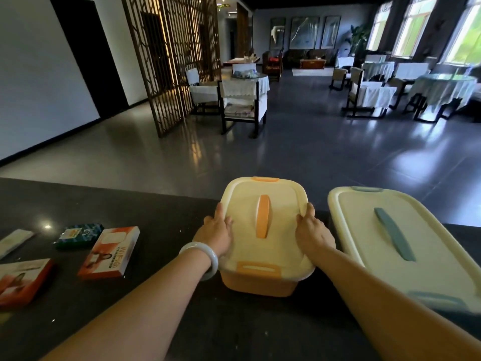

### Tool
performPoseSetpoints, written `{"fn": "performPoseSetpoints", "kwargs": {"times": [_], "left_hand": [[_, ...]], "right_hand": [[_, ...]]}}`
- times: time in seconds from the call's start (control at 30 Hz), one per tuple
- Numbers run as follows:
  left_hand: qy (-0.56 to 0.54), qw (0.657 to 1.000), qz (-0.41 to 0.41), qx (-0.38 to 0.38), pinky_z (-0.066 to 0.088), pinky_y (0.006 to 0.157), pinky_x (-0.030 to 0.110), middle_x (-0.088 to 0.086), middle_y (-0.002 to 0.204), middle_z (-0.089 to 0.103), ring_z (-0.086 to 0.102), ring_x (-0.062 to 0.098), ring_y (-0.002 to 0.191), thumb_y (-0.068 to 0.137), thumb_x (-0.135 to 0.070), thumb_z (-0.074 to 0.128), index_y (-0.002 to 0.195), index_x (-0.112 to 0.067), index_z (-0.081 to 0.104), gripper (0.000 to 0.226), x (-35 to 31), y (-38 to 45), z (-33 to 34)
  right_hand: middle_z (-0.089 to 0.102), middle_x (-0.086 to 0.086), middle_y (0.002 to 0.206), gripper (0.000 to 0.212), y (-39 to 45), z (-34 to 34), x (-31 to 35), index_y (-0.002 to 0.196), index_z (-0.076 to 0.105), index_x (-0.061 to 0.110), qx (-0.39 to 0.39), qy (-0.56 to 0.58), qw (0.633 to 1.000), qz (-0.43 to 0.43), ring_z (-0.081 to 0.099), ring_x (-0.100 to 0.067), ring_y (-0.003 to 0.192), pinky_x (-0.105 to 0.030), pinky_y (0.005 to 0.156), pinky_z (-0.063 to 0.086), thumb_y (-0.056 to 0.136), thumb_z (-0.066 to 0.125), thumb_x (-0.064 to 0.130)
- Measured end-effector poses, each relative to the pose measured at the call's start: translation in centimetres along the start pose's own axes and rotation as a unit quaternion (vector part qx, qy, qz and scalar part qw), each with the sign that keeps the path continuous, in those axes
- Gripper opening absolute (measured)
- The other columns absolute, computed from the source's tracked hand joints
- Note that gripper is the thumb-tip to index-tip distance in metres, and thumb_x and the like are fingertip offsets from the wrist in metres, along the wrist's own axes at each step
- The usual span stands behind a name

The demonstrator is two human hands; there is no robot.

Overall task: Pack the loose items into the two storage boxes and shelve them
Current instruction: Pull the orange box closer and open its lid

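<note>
Landmark for this report: the orange storage box point(263, 280), standing on the dark countertop point(161, 212) near its far edge. Its pale lid point(281, 201) is seated on top, with an orange carry handle point(262, 216) along the middle and an orange latch point(258, 268) on the near rim.

The left hand point(216, 234) grips the left edge of that lid, fingers curled over the rim. A pale bangle point(201, 256) sits on the left wrist. The right hand point(311, 231) grips the right edge of the same lid, fingers bent around the rim.

Just right of the orange box, not visibly touching it, stands the larger blue-trimmed storage box point(406, 256), lid on, with a blue handle point(394, 233) lying diagonally across it.

Well to the left of the orange box, loose items lie flat on the countertop: an orange-and-white carton point(110, 252) nearest it, a dark green packet point(79, 235) just beyond that carton, a second orange-and-white carton point(22, 281) near the left edge of the view, and a pale flat packet point(13, 242) farther back.

Beyond the countertop, behind the orange box, are a grey tiled floor point(312, 152) and cloth-covered chairs point(243, 105).
</note>
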State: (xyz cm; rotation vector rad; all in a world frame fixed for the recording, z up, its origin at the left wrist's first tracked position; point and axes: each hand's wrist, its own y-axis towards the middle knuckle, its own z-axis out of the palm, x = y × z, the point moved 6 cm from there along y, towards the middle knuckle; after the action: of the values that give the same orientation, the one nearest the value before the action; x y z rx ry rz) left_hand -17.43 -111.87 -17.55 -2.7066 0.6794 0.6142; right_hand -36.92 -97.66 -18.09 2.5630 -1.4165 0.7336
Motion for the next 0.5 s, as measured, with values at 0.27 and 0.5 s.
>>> {"fn": "performPoseSetpoints", "kwargs": {"times": [0.27,0.5], "left_hand": [[0.013,0.999,-0.041,-0.02,0.051,0.086,0.042,0.01,0.125,0.049,0.058,0.022,0.094,0.102,-0.047,0.017,0.152,-0.034,-0.004,0.056,2.0,-3.9,-0.2],[0.0,0.999,-0.025,-0.025,0.054,0.08,0.038,0.006,0.11,0.053,0.06,0.015,0.084,0.101,-0.048,0.02,0.152,-0.034,-0.006,0.059,4.1,-10.4,-0.2]], "right_hand": [[0.059,-0.015,0.112,0.035,-3.3,0.0,-0.3,0.116,0.04,0.013,0.002,0.05,0.999,-0.003,0.053,-0.03,0.087,-0.037,0.072,0.038,0.1,0.016,0.034],[0.05,-0.001,0.085,0.035,-10.6,-0.3,-1.5,0.124,0.036,0.018,0.005,0.057,0.998,-0.009,0.053,-0.019,0.075,-0.037,0.066,0.044,0.101,0.019,0.036]]}}
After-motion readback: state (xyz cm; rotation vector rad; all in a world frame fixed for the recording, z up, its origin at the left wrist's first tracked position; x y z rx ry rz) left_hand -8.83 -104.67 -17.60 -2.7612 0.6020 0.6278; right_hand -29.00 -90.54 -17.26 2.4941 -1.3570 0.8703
